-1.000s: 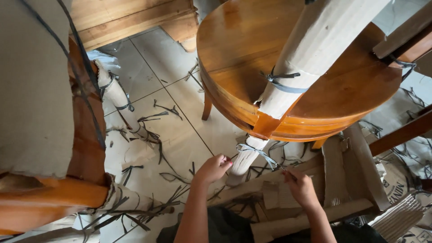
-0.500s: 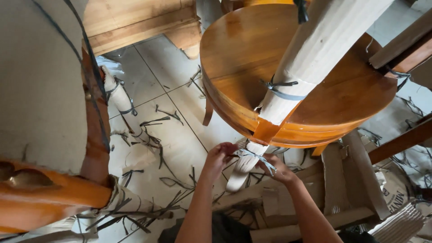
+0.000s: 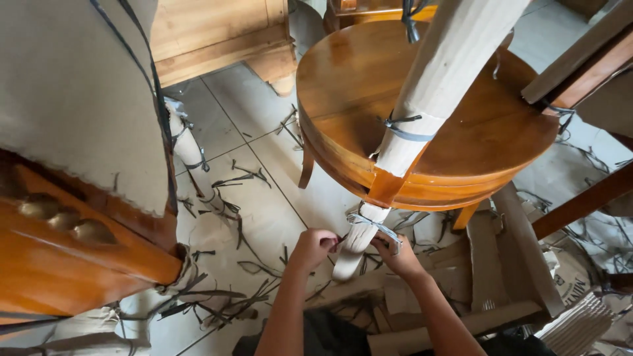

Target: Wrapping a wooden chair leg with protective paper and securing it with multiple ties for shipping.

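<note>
Wrapped table leg [image 3: 369, 231], one, cardboard-sheathed, slanting down from one round wooden tabletop [image 3: 422, 112] to the tiled floor [image 3: 264, 198]. Strap bands on it: two visible. Left hand [image 3: 315, 248] closed against its lower end; right hand [image 3: 395, 257] pinching the lower strap [image 3: 372, 224].

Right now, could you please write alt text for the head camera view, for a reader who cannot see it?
Seen from above, a person's left hand and right hand grip the paper-wrapped furniture leg at its lower end, where a grey strap binds it. Behind it is a round wooden tabletop; cut straps and cardboard scraps litter the tiled floor.
</note>
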